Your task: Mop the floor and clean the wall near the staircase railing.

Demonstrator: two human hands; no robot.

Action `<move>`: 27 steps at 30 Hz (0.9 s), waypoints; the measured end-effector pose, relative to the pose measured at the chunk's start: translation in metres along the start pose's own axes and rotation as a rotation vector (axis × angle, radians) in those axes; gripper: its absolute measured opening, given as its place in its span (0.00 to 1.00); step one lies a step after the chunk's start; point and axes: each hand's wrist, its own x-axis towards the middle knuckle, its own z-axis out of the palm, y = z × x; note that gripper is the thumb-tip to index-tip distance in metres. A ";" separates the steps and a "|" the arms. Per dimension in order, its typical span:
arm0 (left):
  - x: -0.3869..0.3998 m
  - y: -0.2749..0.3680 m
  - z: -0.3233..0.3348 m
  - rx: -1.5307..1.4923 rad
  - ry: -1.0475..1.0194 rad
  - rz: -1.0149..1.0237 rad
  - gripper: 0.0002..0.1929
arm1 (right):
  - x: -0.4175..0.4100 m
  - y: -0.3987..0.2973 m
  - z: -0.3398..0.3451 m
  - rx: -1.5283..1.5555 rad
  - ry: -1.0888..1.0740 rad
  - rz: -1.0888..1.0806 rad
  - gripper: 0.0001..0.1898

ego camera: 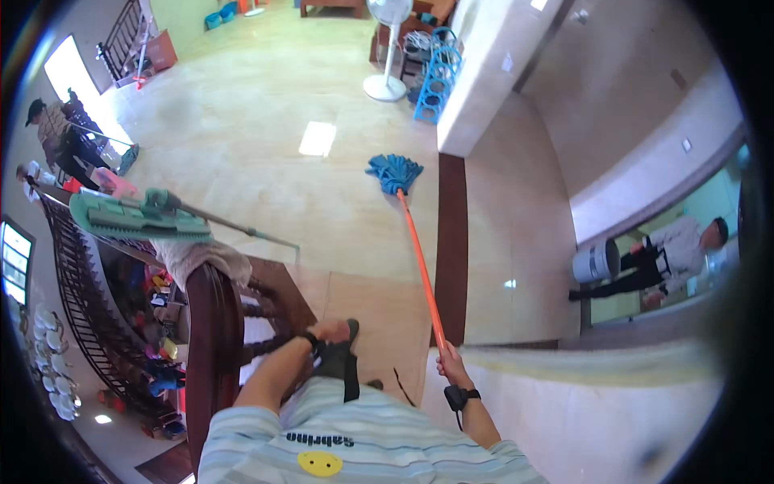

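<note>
My right hand (452,366) grips the top end of an orange mop handle (421,269). The handle slants away from me to a blue mop head (395,173), spread out on the glossy beige floor tiles. In front of my body is my left hand (331,331), beside the dark wooden stair railing. Nothing shows in it, though its fingers are too blurred to make out. A green flat mop (142,221) rests atop the railing with its pole reaching over the floor. Under it, a pale cloth (199,260) drapes over the dark newel post (211,339).
A person with a bucket (595,263) stands at a doorway on the right. Another person mops at the far left. A white pedestal fan (385,88) and a blue rack (436,85) stand near the wall pillar (484,91). The staircase (78,278) drops away at left.
</note>
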 end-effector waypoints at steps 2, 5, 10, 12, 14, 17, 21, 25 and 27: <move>0.017 0.009 0.008 0.045 -0.058 -0.148 0.14 | -0.064 0.041 -0.024 -0.080 -0.010 -0.027 0.25; 0.024 0.047 0.016 0.121 -0.109 -0.024 0.14 | -0.163 0.134 -0.059 0.086 0.020 0.071 0.23; 0.016 0.026 0.067 0.306 -0.035 0.277 0.10 | -0.352 0.135 -0.063 -0.133 0.209 0.226 0.21; -0.007 0.059 0.059 0.297 -0.236 -0.046 0.09 | -0.389 0.158 -0.061 -0.108 0.277 0.251 0.21; -0.023 0.021 0.065 0.324 -0.230 0.176 0.09 | -0.420 0.169 -0.062 -0.103 0.310 0.267 0.20; -0.025 -0.025 0.078 0.229 -0.143 0.042 0.10 | -0.449 0.187 -0.052 -0.041 0.364 0.310 0.20; -0.028 0.026 0.071 0.083 -0.045 -0.271 0.09 | -0.447 0.193 -0.048 0.058 0.381 0.348 0.19; -0.006 0.004 0.058 0.147 0.131 0.017 0.08 | -0.409 0.200 -0.050 0.186 0.332 0.397 0.19; 0.007 -0.002 0.038 0.188 0.005 0.089 0.08 | -0.377 0.207 -0.051 0.255 0.299 0.424 0.18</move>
